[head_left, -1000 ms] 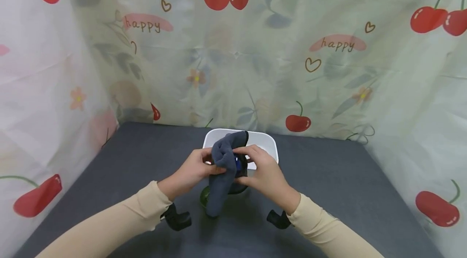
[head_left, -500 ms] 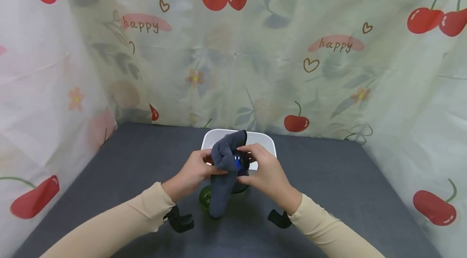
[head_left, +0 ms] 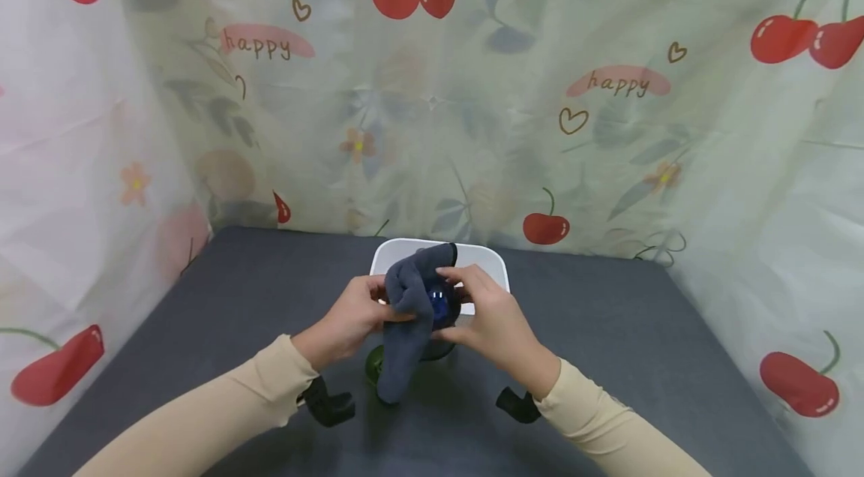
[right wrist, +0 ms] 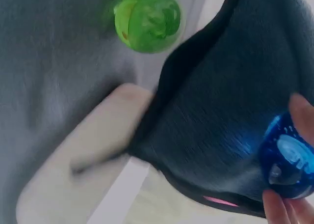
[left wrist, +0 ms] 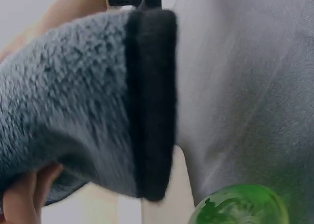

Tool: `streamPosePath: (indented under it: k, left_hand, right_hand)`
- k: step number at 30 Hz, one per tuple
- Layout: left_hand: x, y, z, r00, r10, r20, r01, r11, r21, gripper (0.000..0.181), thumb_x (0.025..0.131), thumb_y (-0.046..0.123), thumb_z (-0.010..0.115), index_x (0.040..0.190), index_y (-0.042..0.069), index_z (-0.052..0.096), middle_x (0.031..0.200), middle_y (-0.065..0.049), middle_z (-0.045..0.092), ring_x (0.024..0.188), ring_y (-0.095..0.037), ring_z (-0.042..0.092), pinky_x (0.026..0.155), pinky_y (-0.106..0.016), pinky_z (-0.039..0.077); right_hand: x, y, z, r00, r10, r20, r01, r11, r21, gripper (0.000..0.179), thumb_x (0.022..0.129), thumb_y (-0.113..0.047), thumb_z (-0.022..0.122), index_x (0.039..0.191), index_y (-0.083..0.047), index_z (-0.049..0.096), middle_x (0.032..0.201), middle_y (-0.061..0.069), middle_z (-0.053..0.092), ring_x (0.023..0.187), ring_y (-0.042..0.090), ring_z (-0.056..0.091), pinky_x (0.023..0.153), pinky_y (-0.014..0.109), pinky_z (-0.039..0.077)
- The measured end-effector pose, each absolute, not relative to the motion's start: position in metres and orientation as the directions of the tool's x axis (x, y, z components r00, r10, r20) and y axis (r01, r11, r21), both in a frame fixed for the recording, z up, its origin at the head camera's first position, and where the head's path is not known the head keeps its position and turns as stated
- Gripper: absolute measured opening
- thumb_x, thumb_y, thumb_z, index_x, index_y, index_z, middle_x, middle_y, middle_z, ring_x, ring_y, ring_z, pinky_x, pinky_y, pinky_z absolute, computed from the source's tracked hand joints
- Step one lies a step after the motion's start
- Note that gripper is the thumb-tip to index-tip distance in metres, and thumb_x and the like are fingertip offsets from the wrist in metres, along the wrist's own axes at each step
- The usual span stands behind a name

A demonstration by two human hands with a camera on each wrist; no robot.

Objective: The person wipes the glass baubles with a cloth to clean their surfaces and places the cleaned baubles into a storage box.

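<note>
A grey fleecy cloth (head_left: 405,342) with a black border hangs from my left hand (head_left: 347,316), pinched between thumb and fingers. My right hand (head_left: 496,312) holds a shiny, see-through blue ball (right wrist: 289,160), thumb on one side and fingers on the other. The cloth lies against the ball's left side and hides part of it in the head view. A see-through green ball (right wrist: 149,20) rests on the table just below the cloth. In the left wrist view the cloth (left wrist: 78,96) covers most of my left hand.
Behind my hands stands a white plastic bin (head_left: 501,267), partly hidden by the cloth. A dark grey cover lies over the table (head_left: 607,334). Cherry-printed curtains (head_left: 432,124) enclose the back and sides. Black camera mounts (head_left: 331,403) sit under both wrists.
The cloth has slid a little to the left across the blue ball, and more of the ball shows now. Both hands keep nearly the same place.
</note>
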State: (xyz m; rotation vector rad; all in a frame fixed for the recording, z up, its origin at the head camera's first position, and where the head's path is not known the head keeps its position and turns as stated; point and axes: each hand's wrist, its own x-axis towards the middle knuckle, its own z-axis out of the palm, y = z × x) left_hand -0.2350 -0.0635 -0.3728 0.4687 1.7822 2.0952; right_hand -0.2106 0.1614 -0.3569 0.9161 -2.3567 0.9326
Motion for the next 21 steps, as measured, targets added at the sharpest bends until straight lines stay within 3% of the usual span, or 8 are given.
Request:
streamPosePath:
  k: [6, 9, 14, 16, 21]
  left_hand:
    - [-0.234, -0.071, -0.376, -0.855, 0.518, 0.019, -0.109, -0.216, 0.97, 0.025, 0.084, -0.008, 0.064, 0.106, 0.005, 0.065, 0.099, 0.001, 0.068, 0.087, -0.013, 0.068, 0.075, -0.029, 0.057]
    - [-0.234, -0.074, -0.377, -0.85, 0.526, 0.019, -0.111, -0.213, 0.971, 0.029, 0.083, -0.009, 0.065, 0.109, 0.005, 0.065, 0.101, 0.001, 0.067, 0.089, -0.013, 0.068, 0.077, -0.029, 0.057]
    - [-0.235, -0.077, -0.375, -0.869, 0.494, 0.03, -0.071, -0.185, 0.98, 0.026, 0.082, -0.005, 0.068, 0.107, 0.001, 0.066, 0.096, 0.001, 0.07, 0.086, -0.013, 0.069, 0.075, -0.029, 0.057]
    - [-0.235, -0.078, -0.374, -0.879, 0.476, 0.023, -0.079, -0.194, 0.978, 0.023, 0.082, -0.005, 0.067, 0.103, 0.004, 0.068, 0.093, 0.001, 0.071, 0.083, -0.012, 0.069, 0.074, -0.028, 0.057]
    - [-0.234, -0.076, -0.371, -0.877, 0.48, 0.005, -0.111, -0.212, 0.971, 0.025, 0.082, -0.005, 0.065, 0.102, 0.01, 0.066, 0.094, 0.003, 0.068, 0.078, -0.01, 0.066, 0.072, -0.027, 0.056]
  right_hand:
    - [-0.206, 0.161, -0.363, -0.823, -0.318, 0.471, -0.556, 0.28, -0.783, 0.067, 0.063, -0.008, 0.09, 0.123, -0.015, 0.061, 0.119, 0.003, 0.06, 0.097, 0.014, 0.063, 0.086, 0.026, 0.055]
    - [-0.205, 0.157, -0.364, -0.807, -0.333, 0.488, -0.585, 0.333, -0.74, 0.068, 0.063, -0.016, 0.091, 0.124, -0.016, 0.061, 0.121, 0.001, 0.06, 0.107, 0.014, 0.059, 0.088, 0.029, 0.054]
    - [-0.207, 0.154, -0.359, -0.671, -0.403, 0.622, -0.73, 0.51, -0.455, 0.072, 0.058, -0.019, 0.094, 0.121, -0.011, 0.06, 0.116, 0.002, 0.061, 0.104, 0.014, 0.06, 0.081, 0.026, 0.056]
    - [-0.207, 0.154, -0.359, -0.674, -0.4, 0.621, -0.731, 0.478, -0.486, 0.071, 0.06, -0.013, 0.093, 0.122, -0.011, 0.06, 0.115, 0.003, 0.061, 0.099, 0.015, 0.062, 0.08, 0.026, 0.057]
    - [-0.207, 0.154, -0.36, -0.792, -0.338, 0.508, -0.597, 0.26, -0.759, 0.067, 0.066, -0.002, 0.088, 0.124, -0.014, 0.058, 0.121, 0.005, 0.057, 0.101, 0.016, 0.063, 0.084, 0.028, 0.056]
